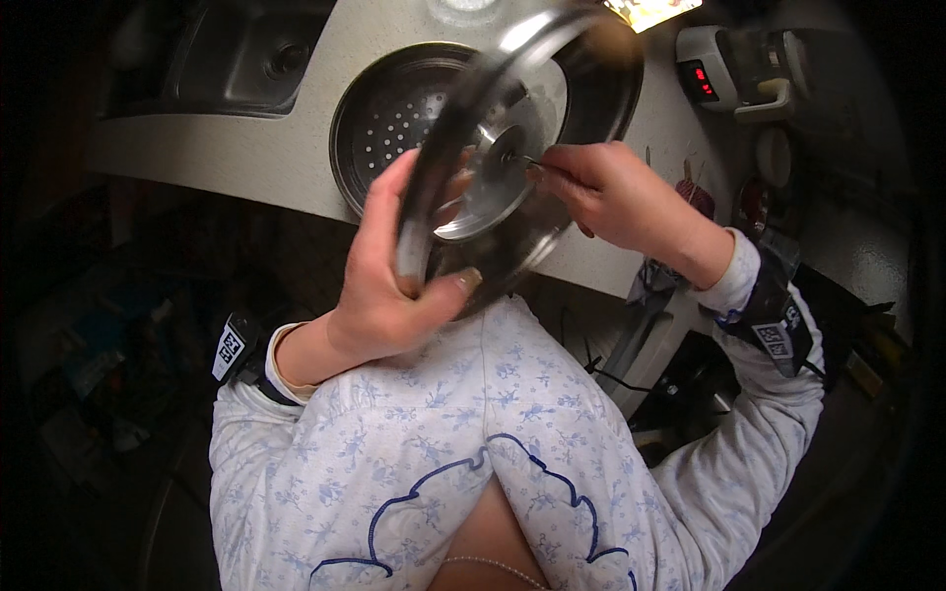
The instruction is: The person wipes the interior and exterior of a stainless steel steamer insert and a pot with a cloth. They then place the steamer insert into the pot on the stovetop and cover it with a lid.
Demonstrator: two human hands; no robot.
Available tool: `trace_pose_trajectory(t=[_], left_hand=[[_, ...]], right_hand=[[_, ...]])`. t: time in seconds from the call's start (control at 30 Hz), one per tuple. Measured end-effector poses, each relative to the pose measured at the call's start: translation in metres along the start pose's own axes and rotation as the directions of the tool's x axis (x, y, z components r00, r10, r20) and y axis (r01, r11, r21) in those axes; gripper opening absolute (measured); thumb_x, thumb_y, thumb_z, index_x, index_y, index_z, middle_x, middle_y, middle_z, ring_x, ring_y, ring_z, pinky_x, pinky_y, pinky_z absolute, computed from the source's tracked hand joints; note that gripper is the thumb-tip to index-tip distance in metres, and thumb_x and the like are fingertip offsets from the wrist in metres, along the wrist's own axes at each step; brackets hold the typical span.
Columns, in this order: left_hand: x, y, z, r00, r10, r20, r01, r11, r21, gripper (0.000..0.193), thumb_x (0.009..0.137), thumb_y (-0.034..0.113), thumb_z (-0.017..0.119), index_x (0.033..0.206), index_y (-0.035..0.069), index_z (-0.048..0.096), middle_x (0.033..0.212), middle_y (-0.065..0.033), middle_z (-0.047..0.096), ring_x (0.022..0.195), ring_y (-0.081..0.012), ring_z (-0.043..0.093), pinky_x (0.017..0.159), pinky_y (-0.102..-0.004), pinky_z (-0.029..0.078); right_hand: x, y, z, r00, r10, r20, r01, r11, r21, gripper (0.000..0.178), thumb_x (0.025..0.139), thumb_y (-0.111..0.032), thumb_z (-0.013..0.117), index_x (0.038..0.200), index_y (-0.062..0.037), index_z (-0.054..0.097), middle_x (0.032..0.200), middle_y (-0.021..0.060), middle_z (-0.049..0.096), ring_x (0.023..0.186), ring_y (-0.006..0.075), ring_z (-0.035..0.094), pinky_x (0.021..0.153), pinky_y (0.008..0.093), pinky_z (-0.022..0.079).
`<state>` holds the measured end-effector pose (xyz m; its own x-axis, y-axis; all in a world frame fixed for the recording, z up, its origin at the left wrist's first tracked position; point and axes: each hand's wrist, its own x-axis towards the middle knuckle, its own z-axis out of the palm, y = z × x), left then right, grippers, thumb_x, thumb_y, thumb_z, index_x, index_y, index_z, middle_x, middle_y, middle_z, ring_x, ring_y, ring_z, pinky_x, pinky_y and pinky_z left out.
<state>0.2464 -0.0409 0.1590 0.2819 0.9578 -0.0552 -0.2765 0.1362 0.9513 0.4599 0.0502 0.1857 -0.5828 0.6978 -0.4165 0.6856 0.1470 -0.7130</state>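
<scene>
A round pot lid with a wide metal rim (pixel 422 187) is tipped on edge in front of me, partly blurred. My left hand (pixel 379 281) is closed around the rim's near left side, thumb on one face and fingers behind. Close to the round fitting (pixel 505 148) at the lid's middle, my right hand (pixel 616 192) pinches a thin metal piece (pixel 530 160). Its tip reaches the fitting; the fingers hide the rest, so its kind cannot be made out. Behind the lid, a steamer pan with a holed base (pixel 389 133) sits on the counter, partly covered.
The pale counter (pixel 236 153) runs across, with a metal sink (pixel 241 59) at the far left. A dark round pan (pixel 609 94) stands beyond the lid. At right are a white appliance with a red display (pixel 702 74) and a cream-handled jug (pixel 774 98). A bright panel (pixel 652 12) shows at the top.
</scene>
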Motion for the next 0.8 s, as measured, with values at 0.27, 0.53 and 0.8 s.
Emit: trace_pose_trajectory(t=[0.27,0.53,0.8], left_hand=[[0.010,0.006,0.013,0.884,0.402,0.237,-0.459,0.661,0.593,0.094,0.054,0.007,0.074,0.133,-0.007,0.026,0.126,-0.0281,0.046,0.111,-0.0400,0.054,0.093,-0.0387,0.044],[0.046,0.006,0.042,0.619,0.633,0.465,-0.774,0.388,0.501,0.076,0.065,0.023,0.072,0.126,-0.006,0.036,0.120,-0.0306,0.049,0.107,-0.0451,0.055,0.089,-0.0478,0.048],[0.050,0.003,0.057,0.498,0.639,0.587,-0.831,0.157,0.535,0.030,0.082,0.016,0.062,0.106,0.004,0.050,0.116,-0.0223,0.057,0.104,-0.0398,0.059,0.086,-0.0470,0.050]], right_hand=[[-0.014,0.052,0.035,0.732,-0.502,-0.461,0.384,0.862,-0.329,0.012,0.086,-0.015,0.054,0.090,-0.0037,0.056,0.071,0.0178,0.058,0.067,0.0375,0.058,0.060,0.0427,0.048],[-0.040,0.093,0.029,0.899,-0.335,-0.283,0.376,0.256,0.891,0.027,0.091,-0.025,0.051,0.107,-0.0040,0.051,0.062,0.0058,0.052,0.051,0.0185,0.047,0.046,0.0283,0.036],[-0.040,0.094,0.011,0.864,-0.478,-0.158,0.165,-0.029,0.986,0.022,0.089,-0.021,0.055,0.099,-0.0005,0.056,0.071,0.0060,0.056,0.056,0.0135,0.051,0.048,0.0245,0.038]])
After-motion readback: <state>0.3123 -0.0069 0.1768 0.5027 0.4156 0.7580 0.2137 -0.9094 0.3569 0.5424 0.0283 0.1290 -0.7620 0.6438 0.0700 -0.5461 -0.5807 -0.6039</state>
